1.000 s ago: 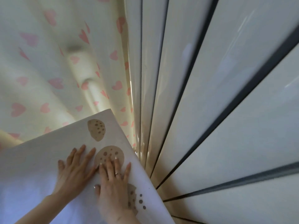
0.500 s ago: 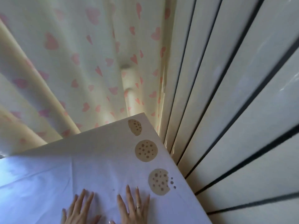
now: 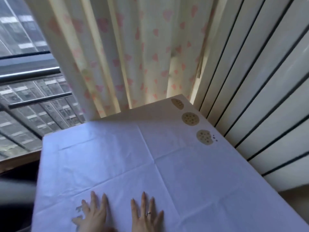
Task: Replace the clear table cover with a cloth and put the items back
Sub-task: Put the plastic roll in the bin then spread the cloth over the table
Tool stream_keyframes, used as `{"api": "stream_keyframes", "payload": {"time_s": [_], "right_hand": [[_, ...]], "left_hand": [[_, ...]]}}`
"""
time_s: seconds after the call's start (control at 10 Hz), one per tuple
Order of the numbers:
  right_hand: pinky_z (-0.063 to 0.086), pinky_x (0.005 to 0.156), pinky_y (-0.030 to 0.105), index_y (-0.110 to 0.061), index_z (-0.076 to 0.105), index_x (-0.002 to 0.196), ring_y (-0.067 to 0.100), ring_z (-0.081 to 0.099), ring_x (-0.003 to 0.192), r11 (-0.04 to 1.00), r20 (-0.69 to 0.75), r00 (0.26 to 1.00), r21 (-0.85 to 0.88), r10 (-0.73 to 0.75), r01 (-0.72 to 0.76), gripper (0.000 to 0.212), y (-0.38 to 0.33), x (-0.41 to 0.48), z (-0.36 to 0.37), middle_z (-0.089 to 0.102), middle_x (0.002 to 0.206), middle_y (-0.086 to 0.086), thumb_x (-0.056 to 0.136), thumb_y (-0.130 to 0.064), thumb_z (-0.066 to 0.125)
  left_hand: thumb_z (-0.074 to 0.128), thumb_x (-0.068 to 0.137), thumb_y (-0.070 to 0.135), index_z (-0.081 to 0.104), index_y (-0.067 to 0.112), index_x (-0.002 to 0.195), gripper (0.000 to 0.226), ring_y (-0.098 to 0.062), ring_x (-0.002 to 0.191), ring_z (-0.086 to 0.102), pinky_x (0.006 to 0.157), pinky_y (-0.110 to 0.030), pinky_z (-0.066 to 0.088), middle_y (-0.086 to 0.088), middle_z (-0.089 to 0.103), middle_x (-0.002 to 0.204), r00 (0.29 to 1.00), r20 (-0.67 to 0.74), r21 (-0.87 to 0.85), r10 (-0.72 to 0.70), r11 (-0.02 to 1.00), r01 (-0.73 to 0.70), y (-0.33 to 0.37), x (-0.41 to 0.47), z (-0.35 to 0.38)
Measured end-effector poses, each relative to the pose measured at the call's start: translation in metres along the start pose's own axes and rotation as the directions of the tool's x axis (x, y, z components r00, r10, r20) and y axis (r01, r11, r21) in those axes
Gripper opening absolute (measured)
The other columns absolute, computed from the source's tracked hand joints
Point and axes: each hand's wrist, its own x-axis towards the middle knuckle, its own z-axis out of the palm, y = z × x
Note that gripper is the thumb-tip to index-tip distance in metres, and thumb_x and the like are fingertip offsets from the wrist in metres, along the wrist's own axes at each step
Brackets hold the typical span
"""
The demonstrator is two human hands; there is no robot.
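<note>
Both hands have slid back from the cookie corner to the near part of the cloth compared with a second ago. Way more of the table top shows now too, plus a window on the left that wasn't in shot before.

So the cloth is white and spread flat across the table, with fold creases crossing roughly in the middle. Three brown cookie prints run in a row along its far right edge.

Left hand lies palm down on the cloth at the bottom of the view, fingers straight and spread wide, gripping nothing. Right hand sits just beside it, same deal: flat, fingers fanned out, a ring on one finger. There's a small greyish print on the cloth by the left fingers, can't tell what it is.

Behind the far edge hangs a cream curtain with pink hearts. Pale wall panels with dark grooves run right along the cloth's right side. Dark rails cross the window, with blurry buildings outside.
</note>
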Motion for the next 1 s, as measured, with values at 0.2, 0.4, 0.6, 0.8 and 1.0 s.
{"api": "stream_keyframes", "payload": {"time_s": [0.2, 0.4, 0.6, 0.8, 1.0], "right_hand": [[-0.002, 0.101, 0.072, -0.029, 0.061, 0.121, 0.042, 0.040, 0.124, 0.987, 0.327, 0.944, -0.159, 0.048, 0.005, 0.137, -0.012, -0.045, -0.002, 0.044, 0.138, 0.016, -0.007, -0.076, 0.070], [-0.006, 0.103, 0.071, -0.032, -0.017, 0.147, 0.038, -0.024, 0.140, 0.932, 0.608, 0.788, -0.333, 0.095, 0.145, 0.114, -0.026, -0.037, -0.044, -0.042, 0.140, 0.003, 0.071, -0.068, 0.060], [-0.003, 0.105, 0.070, -0.031, -0.015, 0.148, 0.035, -0.023, 0.142, 0.931, 0.593, 0.800, -0.335, 0.089, 0.145, 0.105, -0.030, -0.056, -0.044, -0.031, 0.153, 0.007, 0.077, -0.067, 0.054], [0.000, 0.107, 0.067, -0.031, -0.013, 0.149, 0.033, -0.023, 0.142, 0.935, 0.603, 0.786, -0.340, 0.137, 0.098, 0.104, -0.039, -0.096, -0.041, -0.030, 0.153, 0.005, 0.078, -0.065, 0.055], [0.001, 0.107, 0.067, -0.031, -0.014, 0.149, 0.032, -0.023, 0.142, 0.935, 0.588, 0.784, -0.354, 0.200, 0.026, 0.108, -0.060, -0.159, -0.036, -0.032, 0.153, 0.004, 0.076, -0.063, 0.060]], "left_hand": [[0.040, 0.084, 0.019, 0.007, 0.002, 0.145, 0.071, -0.054, 0.137, 0.014, 0.080, -0.075, 0.035, -0.024, 0.005, 0.155, 0.984, 0.092, -0.020, 0.155, 0.988, -0.154, -0.012, -0.109, -0.064], [0.070, 0.068, 0.060, -0.016, 0.022, 0.148, 0.123, -0.040, 0.141, -0.020, 0.102, -0.067, 0.025, -0.014, -0.027, 0.152, 0.956, 0.175, -0.061, 0.236, 0.972, -0.228, -0.016, -0.136, -0.091], [0.070, 0.062, 0.066, -0.016, 0.017, 0.148, 0.131, -0.040, 0.140, -0.021, 0.106, -0.063, 0.024, -0.016, -0.026, 0.152, 0.930, 0.173, 0.037, 0.325, 0.941, -0.336, -0.032, -0.138, -0.081], [0.067, 0.067, 0.065, -0.020, 0.009, 0.146, 0.130, -0.041, 0.138, -0.027, 0.115, -0.057, 0.004, -0.015, -0.039, 0.145, 0.822, 0.195, 0.094, 0.536, 0.824, -0.559, -0.065, -0.149, -0.070], [0.066, 0.074, 0.057, -0.022, 0.016, 0.146, 0.122, -0.039, 0.140, -0.025, 0.106, -0.069, 0.013, -0.013, -0.035, 0.149, 0.753, 0.259, 0.224, 0.604, 0.721, -0.655, -0.105, -0.178, -0.057]]}}
